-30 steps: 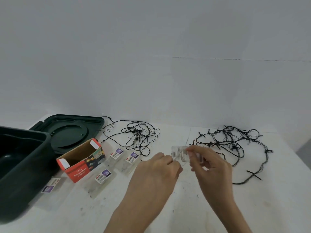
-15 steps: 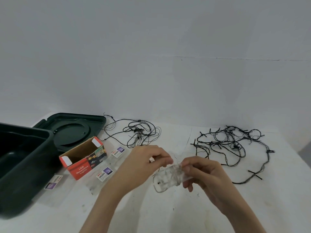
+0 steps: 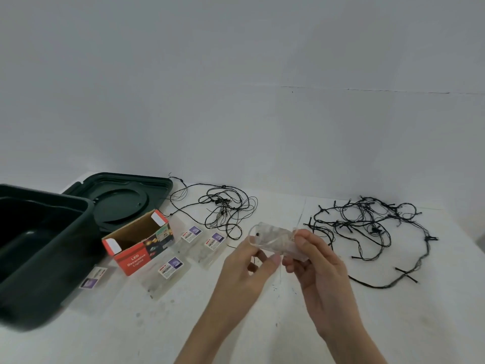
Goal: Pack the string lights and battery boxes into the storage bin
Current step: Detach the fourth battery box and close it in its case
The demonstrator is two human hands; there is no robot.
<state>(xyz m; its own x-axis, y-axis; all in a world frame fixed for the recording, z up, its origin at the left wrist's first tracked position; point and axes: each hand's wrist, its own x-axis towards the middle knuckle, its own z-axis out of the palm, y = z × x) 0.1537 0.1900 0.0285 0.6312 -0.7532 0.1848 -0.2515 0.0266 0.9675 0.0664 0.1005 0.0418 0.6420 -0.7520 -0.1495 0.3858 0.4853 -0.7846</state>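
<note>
Hands — left hand, right hand — pinching clear packet, contents blurred, storage bin cropped left

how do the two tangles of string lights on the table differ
The left tangle by the lid has thin wire; the right tangle has thicker cord. The left tangle is compact; the right tangle sprawls wider, with a long trailing tail. Both are dark, loose on the table, and outside the bin.
</note>
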